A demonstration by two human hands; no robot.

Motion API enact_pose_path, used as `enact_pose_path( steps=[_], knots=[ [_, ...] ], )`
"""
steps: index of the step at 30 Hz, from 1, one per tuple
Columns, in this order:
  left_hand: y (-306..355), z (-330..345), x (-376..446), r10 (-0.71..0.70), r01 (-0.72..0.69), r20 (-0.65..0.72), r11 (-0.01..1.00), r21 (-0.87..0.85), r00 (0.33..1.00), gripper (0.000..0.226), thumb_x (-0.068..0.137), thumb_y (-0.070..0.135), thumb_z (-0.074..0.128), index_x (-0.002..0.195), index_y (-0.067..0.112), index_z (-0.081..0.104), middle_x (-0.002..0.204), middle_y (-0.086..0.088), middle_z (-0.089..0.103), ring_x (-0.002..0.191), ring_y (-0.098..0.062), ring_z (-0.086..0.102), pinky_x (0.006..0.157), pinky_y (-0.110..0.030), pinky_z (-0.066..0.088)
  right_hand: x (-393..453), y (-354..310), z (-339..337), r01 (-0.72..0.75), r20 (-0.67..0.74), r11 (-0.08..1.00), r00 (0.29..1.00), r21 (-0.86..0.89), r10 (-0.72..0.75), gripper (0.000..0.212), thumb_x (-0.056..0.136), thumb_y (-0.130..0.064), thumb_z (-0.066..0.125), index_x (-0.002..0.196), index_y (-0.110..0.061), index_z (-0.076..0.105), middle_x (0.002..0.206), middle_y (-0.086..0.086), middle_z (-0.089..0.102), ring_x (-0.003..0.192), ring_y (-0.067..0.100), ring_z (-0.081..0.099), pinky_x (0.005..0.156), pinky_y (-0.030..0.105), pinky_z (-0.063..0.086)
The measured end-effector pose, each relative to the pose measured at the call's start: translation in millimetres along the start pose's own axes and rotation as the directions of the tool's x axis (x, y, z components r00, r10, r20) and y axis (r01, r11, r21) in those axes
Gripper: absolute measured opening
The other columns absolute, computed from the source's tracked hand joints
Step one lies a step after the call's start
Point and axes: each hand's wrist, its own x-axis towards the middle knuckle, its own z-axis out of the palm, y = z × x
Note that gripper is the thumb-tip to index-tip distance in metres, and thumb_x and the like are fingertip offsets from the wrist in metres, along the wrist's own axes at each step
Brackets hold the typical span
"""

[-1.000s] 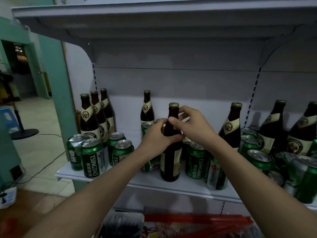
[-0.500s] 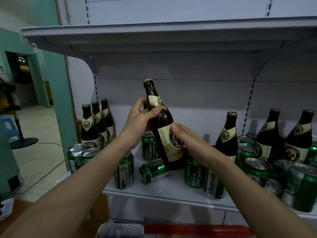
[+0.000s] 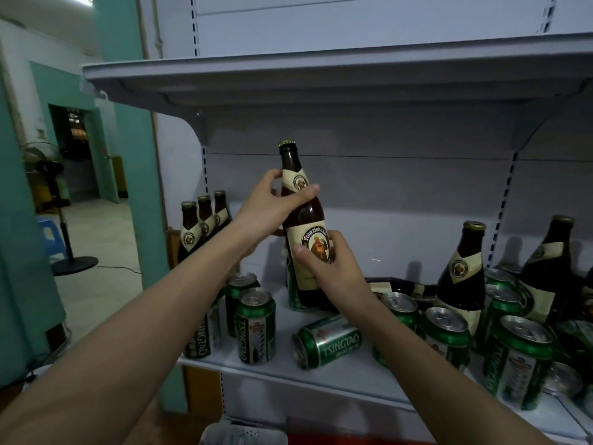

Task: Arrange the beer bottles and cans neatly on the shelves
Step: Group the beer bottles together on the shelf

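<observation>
Fingers [image 3: 308,191] grip bottle [image 3: 305,239] | white shelf [image 3: 353,374], cans | teal wall [image 3: 134,155]

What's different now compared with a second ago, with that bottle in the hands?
The brown bottle stood on the shelf; both hands lifted it clear. The left hand moved up to its neck, the right hand down to the label. The three bottles at the left stayed put.

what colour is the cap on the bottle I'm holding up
Gold, on the dark brown bottle; its cap shows best in the head view.
</observation>
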Motion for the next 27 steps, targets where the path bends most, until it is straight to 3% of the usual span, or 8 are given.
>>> enact_pose_path(
  steps=[3,8,13,14,17,20,23,27],
  knots=[
    [3.3,-8.9,11.3,-0.028,0.029,-0.03,0.999,0.04,0.999,0.065,0.081,0.039,0.078,0.135,0.028,0.044,0.1,0.002,0.066,0.08,-0.008,0.069,0.057,-0.026,0.057,15.3,1.3,13.3,-0.014,0.005,0.999,1.0,-0.041,0.014,0.047,0.087,-0.041,0.072,0.123,-0.024,0.046,0.109,-0.004,0.066,0.099,0.011,0.068,0.08,0.033,0.059],
    [-14.7,-16.0,20.5,-0.084,0.073,-0.124,0.994,-0.086,0.989,0.061,0.081,0.02,0.08,0.131,0.023,0.047,0.095,0.003,0.068,0.083,-0.011,0.069,0.062,-0.032,0.057,37.0,15.3,15.9,-0.046,0.125,0.99,0.99,-0.135,0.063,0.051,0.089,-0.04,0.071,0.127,-0.028,0.04,0.109,-0.01,0.063,0.098,0.004,0.064,0.073,0.019,0.052],
    [-27.5,-20.3,38.5,-0.059,0.042,-0.186,0.995,-0.096,0.981,0.068,0.081,0.012,0.078,0.139,0.021,0.043,0.094,0.008,0.062,0.082,-0.006,0.064,0.065,-0.024,0.052,55.7,13.8,15.7,-0.075,0.163,0.949,0.978,-0.305,0.129,0.048,0.097,-0.031,0.061,0.14,-0.016,0.044,0.122,-0.003,0.06,0.114,0.018,0.061,0.095,0.035,0.052],
    [-30.2,-22.1,43.1,-0.044,0.028,-0.2,0.996,-0.082,0.979,0.068,0.081,0.012,0.078,0.139,0.022,0.043,0.094,0.01,0.061,0.083,-0.006,0.063,0.065,-0.021,0.05,50.7,14.1,10.8,-0.056,0.164,0.936,0.979,-0.348,0.12,0.044,0.098,-0.032,0.059,0.138,-0.017,0.047,0.122,-0.005,0.06,0.114,0.016,0.06,0.096,0.032,0.051],
    [-42.2,-27.7,54.7,-0.027,0.02,-0.229,0.999,-0.033,0.973,0.07,0.08,0.013,0.079,0.139,0.023,0.044,0.095,0.011,0.061,0.089,-0.008,0.063,0.067,-0.021,0.048,2.9,29.6,-10.2,0.099,0.207,0.874,0.978,-0.476,0.001,0.023,0.096,-0.048,0.051,0.109,-0.032,0.062,0.096,-0.023,0.064,0.094,-0.003,0.061,0.075,0.011,0.048],
    [-57.7,-31.4,64.2,-0.032,0.039,-0.244,0.999,0.024,0.969,0.07,0.08,0.013,0.079,0.141,0.02,0.044,0.099,0.006,0.063,0.09,-0.013,0.063,0.069,-0.022,0.048,-43.1,50.2,-13.8,0.234,0.294,0.699,0.955,-0.676,-0.035,0.047,0.091,-0.066,0.034,0.09,-0.029,0.064,0.087,-0.018,0.063,0.08,0.0,0.058,0.069,0.026,0.05],
    [-74.3,-30.3,68.8,-0.031,0.057,-0.25,0.994,0.097,0.968,0.069,0.08,0.013,0.079,0.14,0.018,0.045,0.106,0.0,0.062,0.096,-0.019,0.062,0.075,-0.026,0.048,-52.2,64.7,-7.2,0.314,0.357,0.514,0.934,-0.799,-0.016,0.06,0.096,-0.065,0.023,0.07,-0.019,0.052,0.067,-0.003,0.056,0.062,0.01,0.05,0.06,0.033,0.042],
    [-93.5,-35.2,71.8,-0.047,0.098,-0.272,0.979,0.179,0.961,0.067,0.082,0.014,0.078,0.14,0.015,0.044,0.108,0.0,0.059,0.094,-0.016,0.058,0.075,-0.026,0.045,-45.2,74.7,-4.6,0.266,0.297,0.529,0.954,-0.806,-0.027,0.07,0.094,-0.064,0.011,0.053,-0.016,0.041,0.048,0.002,0.046,0.047,0.016,0.045,0.055,0.035,0.04]
  ],
)
